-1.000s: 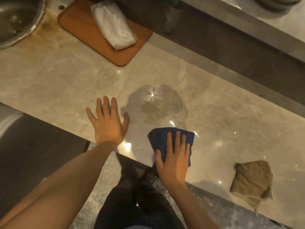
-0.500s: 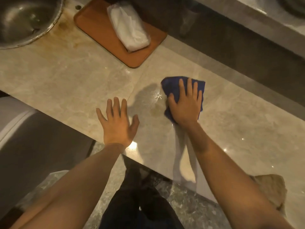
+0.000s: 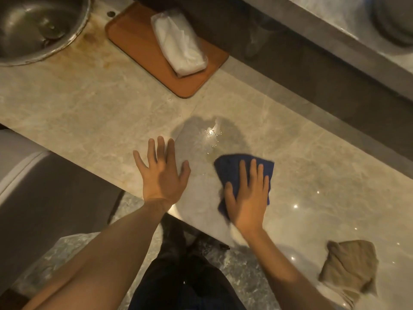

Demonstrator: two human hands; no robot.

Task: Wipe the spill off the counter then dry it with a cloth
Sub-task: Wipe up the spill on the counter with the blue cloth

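A wet spill [image 3: 211,136] glistens on the beige marble counter [image 3: 89,104], with droplets and a yellowish smear just beyond the blue cloth [image 3: 230,168]. My right hand [image 3: 248,198] lies flat on the blue cloth, fingers spread, pressing it to the counter near the front edge. My left hand [image 3: 162,173] rests open and flat on the bare counter to the left of the spill, holding nothing. A crumpled tan cloth [image 3: 350,267] lies untouched on the counter at the lower right.
An orange board [image 3: 138,48] carrying a white plastic packet [image 3: 181,43] sits at the back. A steel sink bowl [image 3: 33,25] is at the far left. A dark ledge runs along the counter's back. My legs stand below the front edge.
My right hand has pulled the blue cloth back from the far side of the spill toward the front edge. The spill looks thinner than a second ago. My left hand stayed put.
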